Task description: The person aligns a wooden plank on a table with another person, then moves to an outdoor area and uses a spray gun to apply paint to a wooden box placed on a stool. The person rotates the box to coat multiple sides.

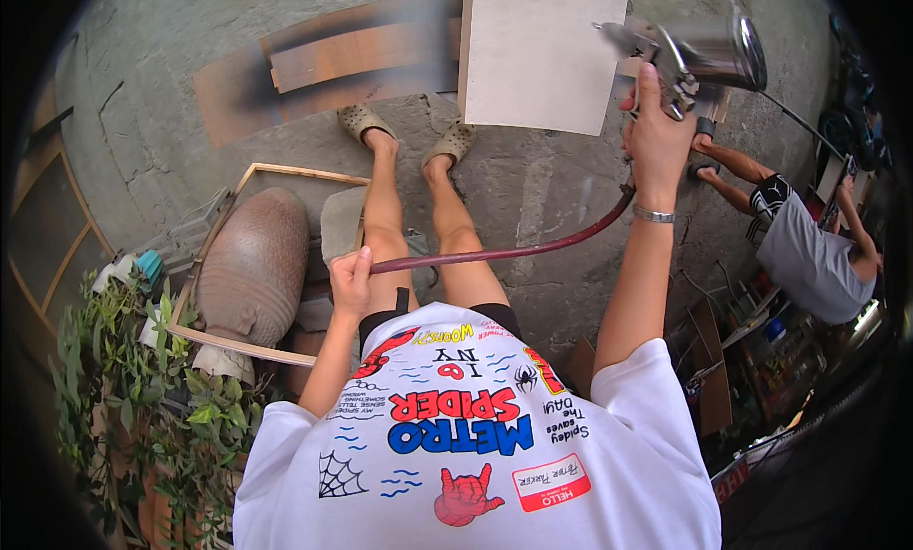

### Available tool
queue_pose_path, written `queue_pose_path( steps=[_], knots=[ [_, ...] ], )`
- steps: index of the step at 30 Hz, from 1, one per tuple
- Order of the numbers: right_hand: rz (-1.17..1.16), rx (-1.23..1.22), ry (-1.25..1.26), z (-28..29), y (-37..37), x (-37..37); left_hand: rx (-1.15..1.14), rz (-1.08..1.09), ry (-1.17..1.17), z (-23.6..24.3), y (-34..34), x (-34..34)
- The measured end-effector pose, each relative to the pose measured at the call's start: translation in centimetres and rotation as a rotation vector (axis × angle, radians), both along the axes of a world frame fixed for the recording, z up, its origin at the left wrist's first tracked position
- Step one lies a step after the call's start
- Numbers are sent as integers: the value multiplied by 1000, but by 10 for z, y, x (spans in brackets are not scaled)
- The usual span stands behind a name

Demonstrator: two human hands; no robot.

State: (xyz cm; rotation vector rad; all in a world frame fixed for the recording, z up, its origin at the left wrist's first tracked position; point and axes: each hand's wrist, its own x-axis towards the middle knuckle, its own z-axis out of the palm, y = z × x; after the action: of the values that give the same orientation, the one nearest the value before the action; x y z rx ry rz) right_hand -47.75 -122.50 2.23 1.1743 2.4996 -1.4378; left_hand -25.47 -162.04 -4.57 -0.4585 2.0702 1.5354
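Observation:
My right hand point(662, 136) is raised at the upper right, its fingers wrapped round the handle of a silver spray gun point(673, 72). The gun's shiny metal cup point(728, 53) points off to the right, and its nozzle is over the edge of a white panel point(542, 50). A dark red hose point(514, 253) runs from below the gun's handle in a curve to my left hand point(351, 282), which is closed round it by my left thigh. Left of the white panel lie brown boards point(357, 60) with dark smudges.
A large brown clay jar point(255, 265) and a wooden frame point(245, 346) stand at my left, beside leafy plants point(204, 412). Another person in a grey shirt point(818, 269) is at the right, near a cardboard box point(711, 369). Rough concrete floor point(561, 184) lies before me.

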Motion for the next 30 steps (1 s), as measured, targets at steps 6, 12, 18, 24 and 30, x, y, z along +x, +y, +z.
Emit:
queue_pose_path(
  steps=[6, 12, 18, 24, 30],
  knots=[
    [129, 0, 10, -6, -32, -9, -20, 43, 5, -7, -17, 12],
    [209, -11, 62, -7, -62, -22, -3, 96, -24, -7, -25, 13],
    [299, -75, 81, 1, -82, -38, 11, 143, -36, -5, -29, 13],
    [295, -44, -33, 6, -93, -63, 7, 141, -26, -7, -28, 14],
    [271, 153, 29, -13, -71, -69, 10, 122, -34, -9, -21, 16]
  ],
)
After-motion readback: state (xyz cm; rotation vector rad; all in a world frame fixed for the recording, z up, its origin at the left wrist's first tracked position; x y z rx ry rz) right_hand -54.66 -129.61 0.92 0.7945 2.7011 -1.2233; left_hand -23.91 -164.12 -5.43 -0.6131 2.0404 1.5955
